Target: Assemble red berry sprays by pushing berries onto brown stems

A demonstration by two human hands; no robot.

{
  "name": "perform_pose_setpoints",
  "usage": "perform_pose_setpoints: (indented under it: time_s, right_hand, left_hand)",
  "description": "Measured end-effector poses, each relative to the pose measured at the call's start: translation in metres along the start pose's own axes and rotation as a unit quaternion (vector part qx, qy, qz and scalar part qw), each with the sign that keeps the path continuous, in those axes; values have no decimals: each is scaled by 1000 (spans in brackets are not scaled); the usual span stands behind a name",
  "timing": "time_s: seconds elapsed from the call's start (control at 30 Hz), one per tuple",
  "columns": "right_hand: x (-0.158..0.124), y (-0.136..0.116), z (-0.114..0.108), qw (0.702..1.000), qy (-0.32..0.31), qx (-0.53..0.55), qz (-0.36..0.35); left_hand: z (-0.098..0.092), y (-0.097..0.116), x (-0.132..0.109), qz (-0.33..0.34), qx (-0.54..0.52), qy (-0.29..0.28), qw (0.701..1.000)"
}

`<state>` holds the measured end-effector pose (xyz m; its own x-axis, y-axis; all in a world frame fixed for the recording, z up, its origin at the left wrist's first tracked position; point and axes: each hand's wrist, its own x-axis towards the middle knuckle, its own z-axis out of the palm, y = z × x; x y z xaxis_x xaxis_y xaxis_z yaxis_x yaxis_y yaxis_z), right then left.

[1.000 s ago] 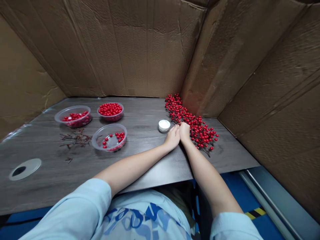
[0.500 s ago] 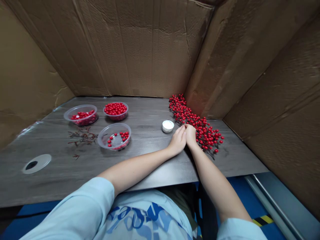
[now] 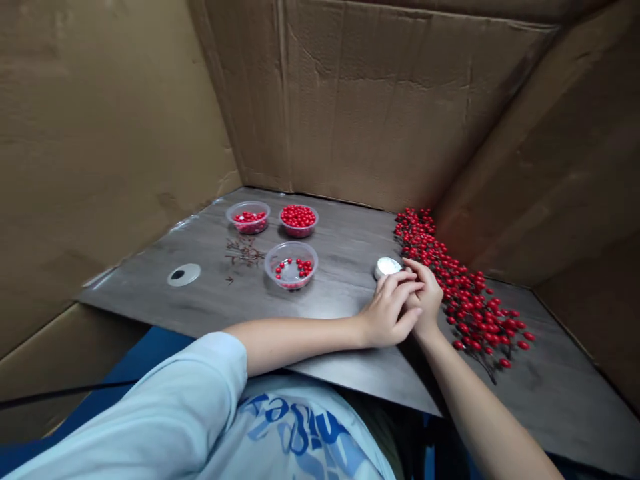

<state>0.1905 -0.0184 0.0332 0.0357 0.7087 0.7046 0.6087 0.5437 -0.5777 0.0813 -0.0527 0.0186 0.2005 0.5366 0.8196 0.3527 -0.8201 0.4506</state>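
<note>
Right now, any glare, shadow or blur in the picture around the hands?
Head view: pale glare on the table left of the left hand; head view: dark shadow beside the right forearm; head view: fine detail looks soft where it meets the right hand.

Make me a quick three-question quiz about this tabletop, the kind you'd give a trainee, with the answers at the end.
1. Choose: how many clear plastic bowls hold red berries? A) two B) three C) four
2. True or false: the bare twigs lie to the left of the small white cup.
3. Fill the gap: the red-berry branches lie nearest the person's ____.

Key: 1. B; 2. true; 3. right hand.
</note>
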Motion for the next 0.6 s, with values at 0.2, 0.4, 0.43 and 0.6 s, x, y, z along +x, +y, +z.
perform_pose_setpoints:
  time_s: [0.2,0.4,0.43,0.6]
  right_hand:
    - [14,-40,33,973,-77,59,-211]
    - [37,-98,89,933,-167,127,-293]
    - [39,-107,100,928,-186,129,-298]
    - [53,-152,156,885,-335,16,-325]
  left_hand:
    - [-72,-11,-1,89,84,22,992]
    - [-153,-21,-11,43,179,130,974]
    - [-167,-24,-15,20,207,153,966]
    - [-234,-49,-44,-138,349,186,908]
